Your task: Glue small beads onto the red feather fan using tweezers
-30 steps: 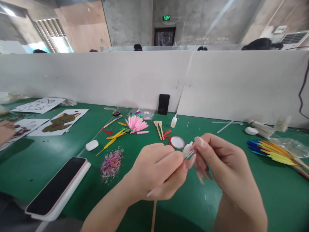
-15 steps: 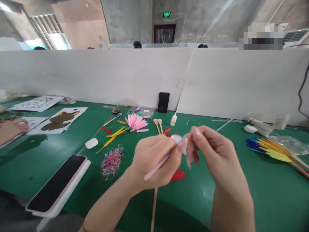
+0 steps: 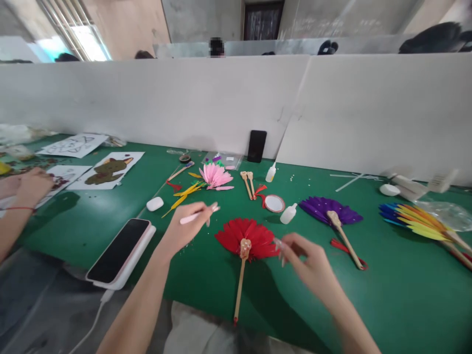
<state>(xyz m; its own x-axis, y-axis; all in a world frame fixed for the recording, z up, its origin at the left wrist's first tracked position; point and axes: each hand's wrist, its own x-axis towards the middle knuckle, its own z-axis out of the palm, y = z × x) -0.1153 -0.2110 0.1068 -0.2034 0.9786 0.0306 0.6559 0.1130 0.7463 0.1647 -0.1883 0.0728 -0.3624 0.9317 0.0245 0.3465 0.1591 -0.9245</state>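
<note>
My left hand (image 3: 180,228) is closed around a slim pink pen-like stick (image 3: 190,218), held over the table left of the red feather fan (image 3: 254,236). The fan lies spread on the green table, its wooden handle pointing towards me and small shiny bits on its pale centre. My right hand (image 3: 306,258) is at the fan's right edge, thumb and fingertips pinched together; what they hold, if anything, is too small to make out. Behind the fan are a white glue bottle (image 3: 288,214) and a red-rimmed white dish (image 3: 275,203). My left hand partly hides a patch of coloured specks.
A purple feather fan (image 3: 328,210) and a multicoloured one (image 3: 413,221) lie to the right. Pink feathers (image 3: 216,176) and another glue bottle (image 3: 271,172) are farther back. A phone (image 3: 120,250) lies at left, near another person's hands (image 3: 35,187). A white partition (image 3: 147,103) stands behind.
My hands have moved apart and lower: the left leftwards with the pink stick, the right down to the fan's edge. The red and purple fans now show fully, and the view has tilted down.
</note>
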